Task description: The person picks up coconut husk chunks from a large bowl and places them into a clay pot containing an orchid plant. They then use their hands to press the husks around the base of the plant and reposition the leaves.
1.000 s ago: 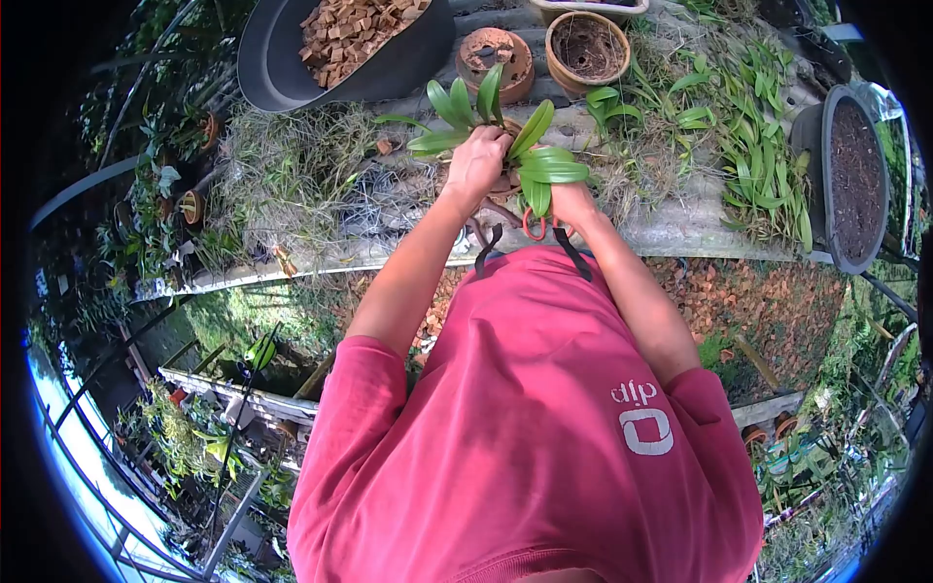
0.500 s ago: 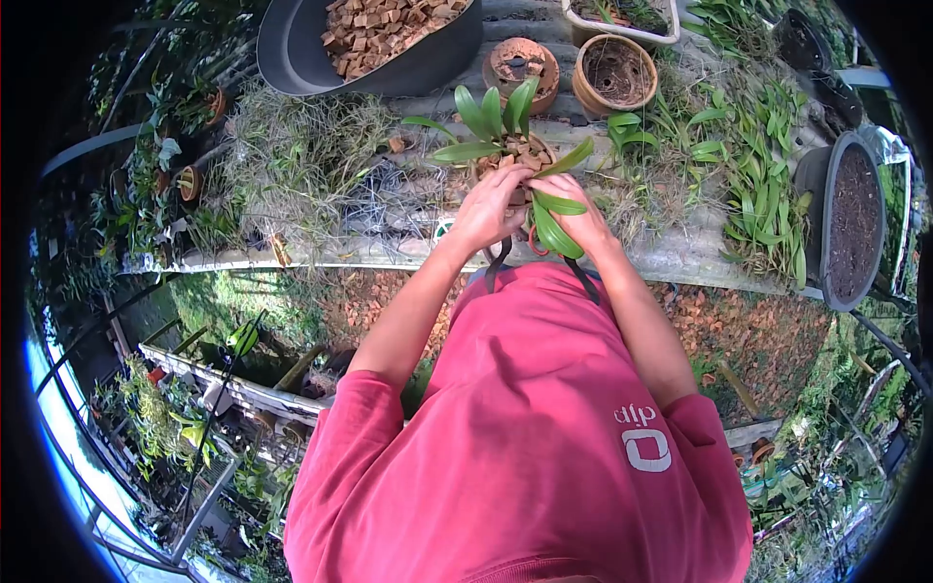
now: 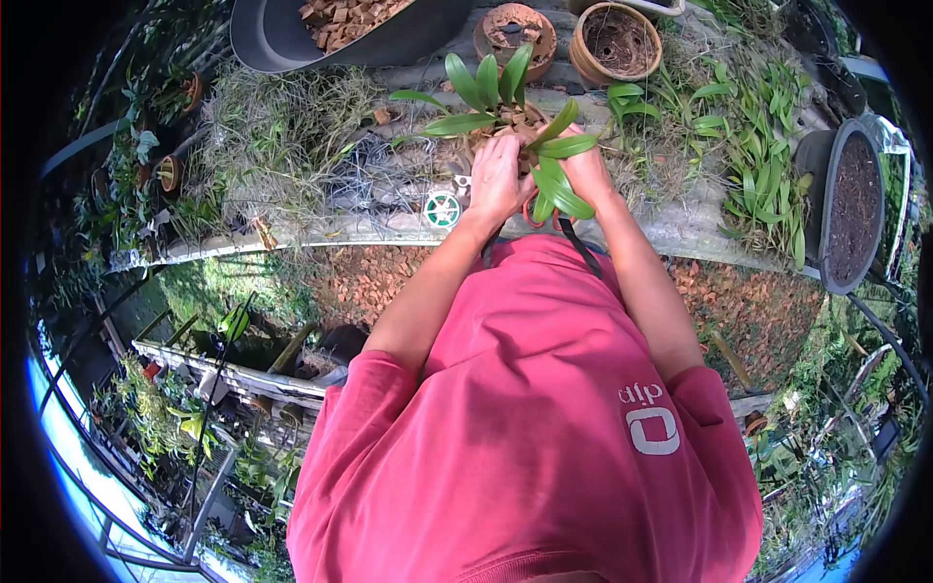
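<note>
A broad-leaved orchid-like plant (image 3: 489, 83) stands in a pot filled with brick chips (image 3: 522, 119), on the corrugated bench. My left hand (image 3: 499, 178) is closed at the near left side of the pot, its fingers bent against the plant's base. Opposite it, my right hand (image 3: 589, 173) curls in behind the lower leaves (image 3: 554, 187); those leaves cover most of its fingers. What the right fingertips grip is hidden. Close to my left wrist lies a green and white spool (image 3: 443, 209). Red loops, like scissor handles (image 3: 531, 208), show between my wrists.
A big dark tub (image 3: 277, 39) of brick chips stands at the back left. Two clay pots, one upturned (image 3: 515, 44) and one upright (image 3: 615, 44), are behind the plant. Dry grassy plants (image 3: 282, 146) lie left, leafy cuttings (image 3: 763, 185) right, beside a soil-filled tub (image 3: 853, 209).
The view has shifted, and the spool has come into fuller view. My hands have moved slightly apart at the pot, the right one now farther behind the leaves.
</note>
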A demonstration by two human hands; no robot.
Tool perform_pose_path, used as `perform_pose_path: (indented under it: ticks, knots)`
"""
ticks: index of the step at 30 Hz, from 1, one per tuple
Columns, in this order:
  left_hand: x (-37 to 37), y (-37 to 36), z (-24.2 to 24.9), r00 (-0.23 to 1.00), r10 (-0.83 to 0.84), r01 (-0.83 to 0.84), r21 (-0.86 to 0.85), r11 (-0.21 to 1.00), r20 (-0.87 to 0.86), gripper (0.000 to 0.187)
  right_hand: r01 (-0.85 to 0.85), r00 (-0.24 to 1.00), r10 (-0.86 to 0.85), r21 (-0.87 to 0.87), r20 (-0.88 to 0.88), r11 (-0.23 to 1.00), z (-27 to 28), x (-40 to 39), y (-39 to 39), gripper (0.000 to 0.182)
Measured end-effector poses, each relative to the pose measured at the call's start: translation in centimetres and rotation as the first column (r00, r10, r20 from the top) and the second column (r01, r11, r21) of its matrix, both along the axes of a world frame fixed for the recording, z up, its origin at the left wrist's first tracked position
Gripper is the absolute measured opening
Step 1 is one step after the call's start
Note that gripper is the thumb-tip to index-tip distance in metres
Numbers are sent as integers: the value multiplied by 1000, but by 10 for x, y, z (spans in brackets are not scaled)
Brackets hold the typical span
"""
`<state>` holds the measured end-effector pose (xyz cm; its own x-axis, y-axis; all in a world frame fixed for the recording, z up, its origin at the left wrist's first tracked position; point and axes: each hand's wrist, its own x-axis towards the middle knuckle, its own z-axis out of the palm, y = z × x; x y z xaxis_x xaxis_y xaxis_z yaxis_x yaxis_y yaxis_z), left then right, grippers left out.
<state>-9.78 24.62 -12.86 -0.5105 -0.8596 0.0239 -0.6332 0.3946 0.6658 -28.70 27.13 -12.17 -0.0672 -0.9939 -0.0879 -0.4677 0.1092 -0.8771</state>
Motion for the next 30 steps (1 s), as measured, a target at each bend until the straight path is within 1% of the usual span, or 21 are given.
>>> perform_pose_path:
  ticks: [1,2,5,6,8,9,10,13,14,17,18,20,21,22,23,25,26,28,29,30]
  knots:
    - [-1,1,2,999,32,-32,33,999,7,59,30,999,-32,58,33,998,6,0,-4,25]
    - [-2,1,4,997,48,-46,46,998,-56,63,-58,998,57,-23,-38,998,-5,-6,-10,31]
    - [-7,-1,5,989,15,-28,-83,996,-145,67,-167,986,168,-36,5,985,-12,-9,-16,33]
    - [-9,-3,-4,979,-15,-16,-147,989,-204,73,-98,805,-34,189,593,977,-47,-10,-20,35]
    - [-13,-9,0,977,25,-31,-27,999,-212,75,-134,931,67,165,359,977,-45,-13,-33,36]
    - [-15,-11,1,976,45,-39,34,999,-214,77,-154,967,116,159,229,975,-38,-14,-37,37]
    - [-17,-12,1,965,120,-98,104,990,-234,70,-195,968,199,45,-154,980,-27,-15,-38,39]
    - [-4,-17,-2,970,31,-5,108,994,-240,58,-219,948,250,165,-197,962,-22,-12,-45,28]
    - [-2,-17,-3,973,-7,16,37,999,-231,51,-157,976,177,153,-129,976,-22,-9,-43,26]
    - [3,-17,-5,977,-51,54,7,999,-208,45,-172,966,190,111,-177,979,-28,-6,-48,25]
    - [4,-17,-8,975,-32,43,47,998,-221,42,-127,982,142,122,-127,984,-13,-5,-46,23]
    - [6,-15,-15,969,11,21,127,992,-248,36,-197,960,216,123,-178,973,-29,-16,-45,29]
    - [5,-14,-17,961,43,0,157,988,-271,35,-232,946,254,125,-203,965,-25,-17,-46,33]
    - [5,-12,-18,953,74,-19,189,982,-293,34,-191,978,199,113,-68,975,-22,-14,-40,31]
    - [5,-9,-20,945,104,-34,223,974,-311,33,-131,983,151,181,-105,975,-19,-12,-34,30]
    - [4,-8,-12,944,130,-49,260,964,-303,33,-2,979,63,303,-192,953,17,-4,-34,28]
    - [3,-9,-7,943,145,-59,277,959,-299,32,10,974,57,297,-219,955,18,-2,-32,28]
    - [5,-10,-15,952,106,-38,233,972,-286,32,32,961,48,281,-272,959,13,4,-31,28]
    - [6,-10,-19,956,89,-30,211,977,-280,32,30,980,23,257,-199,966,6,5,-28,28]
    - [6,-9,-21,942,101,-27,226,974,-321,31,28,992,2,234,-125,972,2,4,-25,29]
